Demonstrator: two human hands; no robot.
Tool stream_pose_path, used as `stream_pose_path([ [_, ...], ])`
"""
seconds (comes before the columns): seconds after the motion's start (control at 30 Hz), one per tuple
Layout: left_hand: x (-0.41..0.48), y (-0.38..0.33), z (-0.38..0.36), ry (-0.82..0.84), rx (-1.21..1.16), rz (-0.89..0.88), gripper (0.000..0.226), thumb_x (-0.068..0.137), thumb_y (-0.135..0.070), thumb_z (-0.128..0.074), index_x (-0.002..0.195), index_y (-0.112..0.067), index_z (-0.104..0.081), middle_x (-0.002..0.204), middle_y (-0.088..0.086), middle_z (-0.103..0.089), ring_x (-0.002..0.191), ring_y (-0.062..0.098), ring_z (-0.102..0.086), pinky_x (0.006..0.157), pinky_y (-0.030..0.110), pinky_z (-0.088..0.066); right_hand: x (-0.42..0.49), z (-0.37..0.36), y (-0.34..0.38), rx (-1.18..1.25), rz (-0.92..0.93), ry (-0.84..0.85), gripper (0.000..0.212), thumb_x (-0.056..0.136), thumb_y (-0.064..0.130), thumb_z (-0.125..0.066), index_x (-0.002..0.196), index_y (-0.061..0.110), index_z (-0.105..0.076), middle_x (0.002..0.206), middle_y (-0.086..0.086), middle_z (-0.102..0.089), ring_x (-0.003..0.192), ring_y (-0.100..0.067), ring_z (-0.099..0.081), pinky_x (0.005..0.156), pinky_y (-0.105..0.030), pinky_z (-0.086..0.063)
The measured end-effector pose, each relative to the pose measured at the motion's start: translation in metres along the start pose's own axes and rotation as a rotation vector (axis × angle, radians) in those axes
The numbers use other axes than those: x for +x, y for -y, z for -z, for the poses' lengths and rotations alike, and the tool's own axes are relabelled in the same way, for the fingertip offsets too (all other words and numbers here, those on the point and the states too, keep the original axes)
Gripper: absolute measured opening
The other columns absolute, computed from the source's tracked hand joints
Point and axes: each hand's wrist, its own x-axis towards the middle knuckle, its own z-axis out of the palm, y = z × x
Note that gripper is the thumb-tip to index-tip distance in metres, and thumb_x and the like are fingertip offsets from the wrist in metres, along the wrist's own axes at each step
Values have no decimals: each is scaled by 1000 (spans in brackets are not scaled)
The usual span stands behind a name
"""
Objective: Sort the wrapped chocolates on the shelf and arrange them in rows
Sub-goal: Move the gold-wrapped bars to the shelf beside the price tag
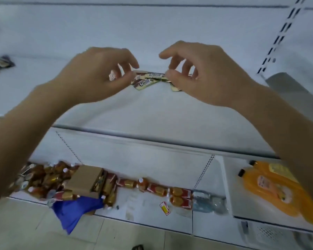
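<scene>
Over the white upper shelf (pixel 152 109) both hands pinch a small bunch of wrapped chocolates (pixel 148 79), flat brown-and-cream bars printed "Choco". My left hand (pixel 98 74) grips their left ends with thumb and fingers; a pinkish wrapper end (pixel 113 76) sticks out between those fingers. My right hand (pixel 204 74) pinches the right ends, its index finger raised. The bars fan out between the hands, just above the shelf surface. How many bars there are is hidden by the fingers.
On the lower shelf lie a heap of gold-and-red wrapped sweets (pixel 43 179), a brown cardboard box (pixel 85 179), a row of red-gold sweets (pixel 170 192), a blue cloth (pixel 74 210), clear packets (pixel 206 201) and orange juice bottles (pixel 271 188). A slotted upright (pixel 282 35) rises at right.
</scene>
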Motion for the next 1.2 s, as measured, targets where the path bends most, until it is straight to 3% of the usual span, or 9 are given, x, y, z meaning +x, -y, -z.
stream_pose_path([
  [0.13, 31, 61, -22, 198, 67, -1, 65, 73, -66, -32, 120, -26, -51, 114, -3, -53, 106, 19, -54, 86, 37, -44, 45, -25, -41, -116, -110, 196, 44, 85, 49, -52, 125, 29, -48, 118, 6, -52, 92, -14, -57, 87, -38, -46],
  [0.3, 46, 95, -67, 527, 42, -9, 99, 64, -79, -18, 147, -27, -11, 154, 4, -11, 141, 20, -12, 112, 31, -11, 56, -60, -80, -217, -225, 327, 83, 71, 76, -41, 139, 30, -34, 144, 1, -34, 132, -21, -29, 110, -39, -26],
  [0.4, 62, 98, -82, 565, 15, -34, 101, 63, -80, -13, 147, -27, -5, 156, -1, -7, 143, 15, -4, 116, 32, -6, 57, -71, -90, -147, -340, 327, 97, 60, 88, -37, 138, 31, -35, 141, 2, -39, 130, -17, -32, 109, -38, -29],
  [0.5, 80, 90, -94, 532, -44, -64, 102, 65, -79, -19, 148, -20, -7, 155, -1, -11, 142, 15, -8, 116, 32, -9, 60, -73, -88, -97, -359, 266, 80, 69, 74, -54, 132, 25, -45, 128, 1, -51, 117, -13, -44, 98, -28, -36],
  [0.57, 83, 84, -99, 479, -218, -63, 94, 74, -70, -36, 148, -18, -7, 153, -1, -15, 140, 14, -14, 115, 30, -14, 58, -70, -84, 4, -366, 230, 67, 74, 58, -62, 130, 24, -47, 124, 6, -52, 111, -6, -46, 91, -18, -36],
  [0.7, 81, 95, -82, 333, -607, 56, 75, 86, -46, -52, 146, -24, -12, 149, -7, -20, 135, 0, -19, 110, 23, -20, 53, -51, -82, 244, -417, 236, 78, 63, 71, -62, 131, 40, -38, 130, 21, -42, 123, 6, -37, 103, -20, -29],
  [0.83, 68, 104, -71, 464, -441, 130, 93, 75, -74, -45, 147, -27, -11, 152, -10, -14, 134, 1, -15, 111, 26, -14, 43, -36, -81, 112, -440, 343, 96, 60, 61, -60, 144, 34, -20, 137, 20, -27, 128, 4, -19, 102, -17, -16],
  [0.97, 67, 93, -83, 563, -177, 49, 107, 63, -86, -28, 147, -27, 0, 155, -6, -11, 142, 12, -8, 115, 30, -10, 42, -52, -86, -34, -412, 381, 115, 55, 83, -53, 146, 24, -16, 147, 5, -30, 134, -10, -25, 110, -29, -23],
  [1.2, 73, 82, -88, 387, -351, 76, 68, 86, -42, -55, 143, -19, -26, 120, -2, -37, 118, 11, -36, 89, 12, -25, 48, -59, -81, -70, -376, 252, 93, 59, 73, -46, 137, 23, -40, 115, 9, -46, 107, -6, -35, 92, -24, -32],
])
